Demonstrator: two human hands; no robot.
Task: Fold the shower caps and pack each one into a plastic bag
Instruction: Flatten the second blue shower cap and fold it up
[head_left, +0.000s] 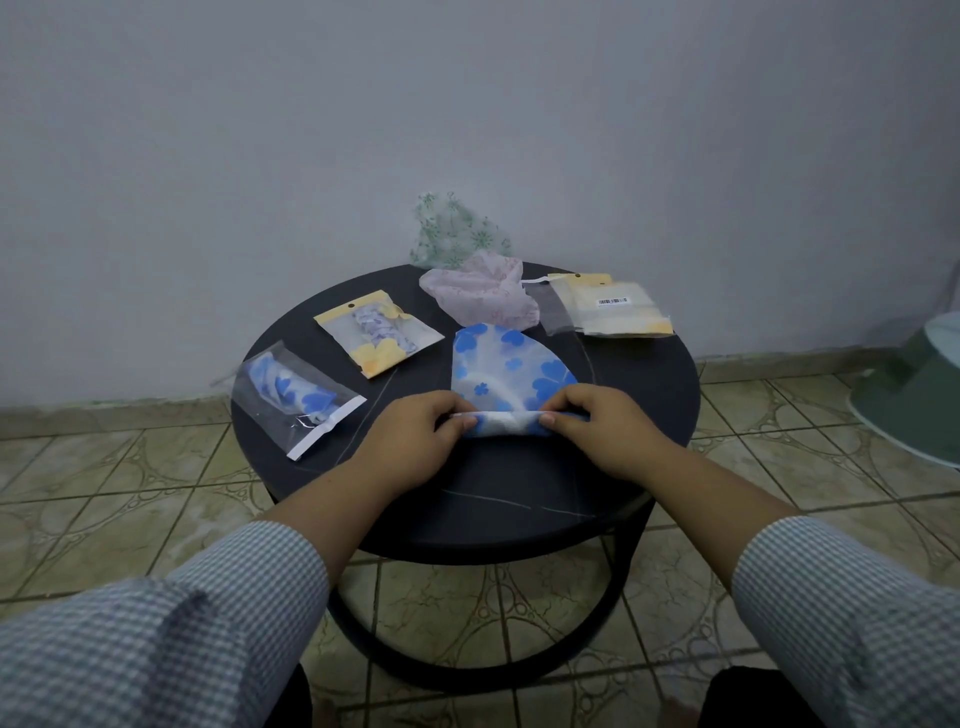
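A white shower cap with blue flowers (506, 366) lies flat on the round black table (467, 509), its near edge rolled into a narrow band. My left hand (415, 439) pinches the left end of that rolled edge. My right hand (597, 428) pinches the right end. A pink cap (480, 296) lies crumpled behind it, and a green-patterned cap (457, 228) sits at the far rim against the wall. At the left lie a clear bag holding a blue cap (296, 397) and a yellow-trimmed bag holding a cap (379, 332).
A stack of empty yellow-trimmed bags (613, 309) and a loose clear bag (550, 306) lie at the table's back right. A green basin (919, 379) stands on the tiled floor to the right. A grey wall rises just behind the table.
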